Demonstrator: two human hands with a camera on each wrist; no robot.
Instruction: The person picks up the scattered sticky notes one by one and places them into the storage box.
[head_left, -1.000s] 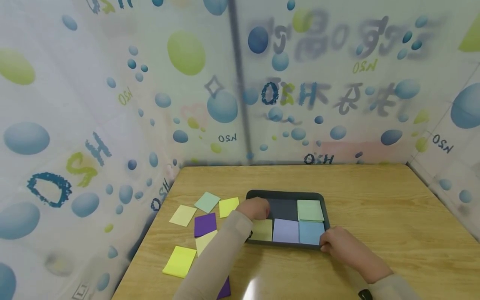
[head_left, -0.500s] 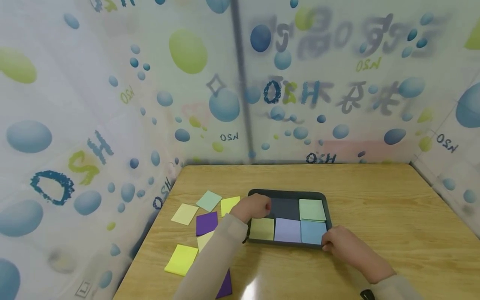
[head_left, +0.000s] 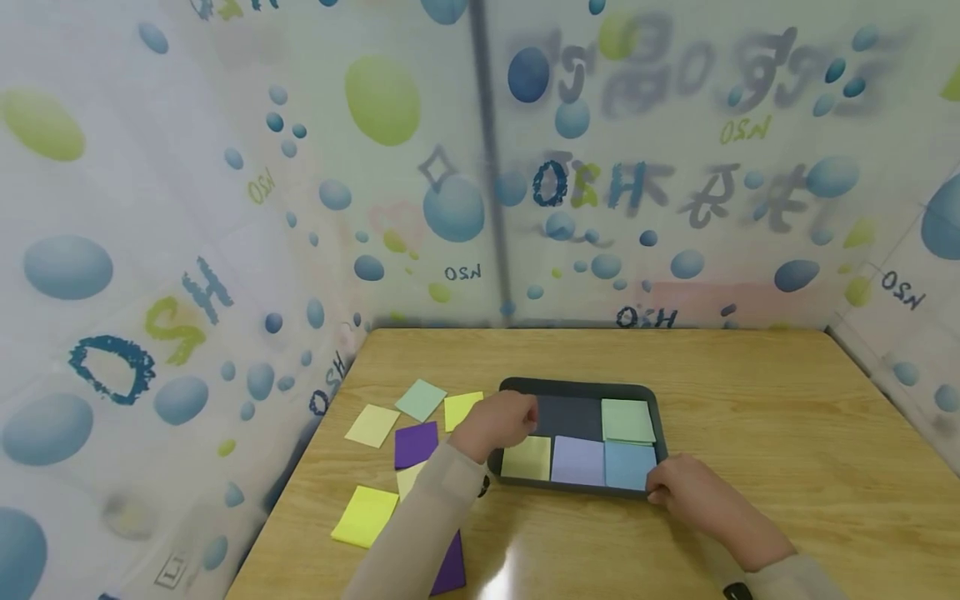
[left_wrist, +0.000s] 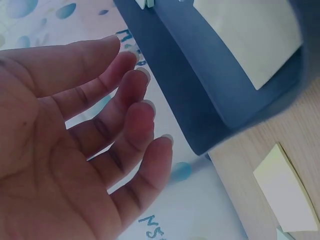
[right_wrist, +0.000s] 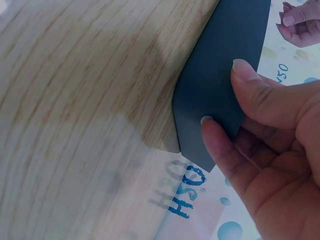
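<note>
A black tray lies on the table, holding several sticky note pads. An olive-yellow pad, a lavender pad and a blue pad line its near row; a light green pad occupies the far right. My left hand hovers at the tray's left side; the left wrist view shows its fingers loosely bent, holding nothing. At the near right corner my right hand grips the tray, thumb and finger on its dark wall in the right wrist view. The left hand partly hides the tray's far left.
Loose sticky notes lie left of the tray: bright yellow, cream, pale green and purple. Another purple note is partly covered by the left sleeve. A patterned curtain borders the wooden table.
My left hand has drawn a little leftward from the tray's inside. The right hand keeps its place at the corner. The head view has shifted slightly.
</note>
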